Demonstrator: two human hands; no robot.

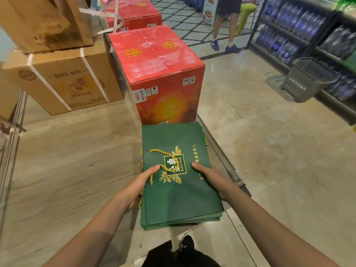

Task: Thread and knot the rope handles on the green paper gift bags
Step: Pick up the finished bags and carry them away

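A flat stack of green paper gift bags (pixel 179 201) with a gold emblem is held in the air in front of me, above the floor. My left hand (pixel 140 184) grips the stack's left edge, thumb on top. My right hand (pixel 213 179) grips the right edge the same way. A gold rope handle (pixel 163 155) loops across the top bag and trails down under my left thumb. More gold rope hangs along the stack's left side. My fingers under the stack are hidden.
A red carton (pixel 159 74) stands just beyond the bags, with brown cartons (pixel 73 81) to its left. A grey shopping basket (pixel 308 79) sits by shelves of water bottles (pixel 308 26) at right. A person's legs (pixel 225 31) stand farther back on the tiled floor.
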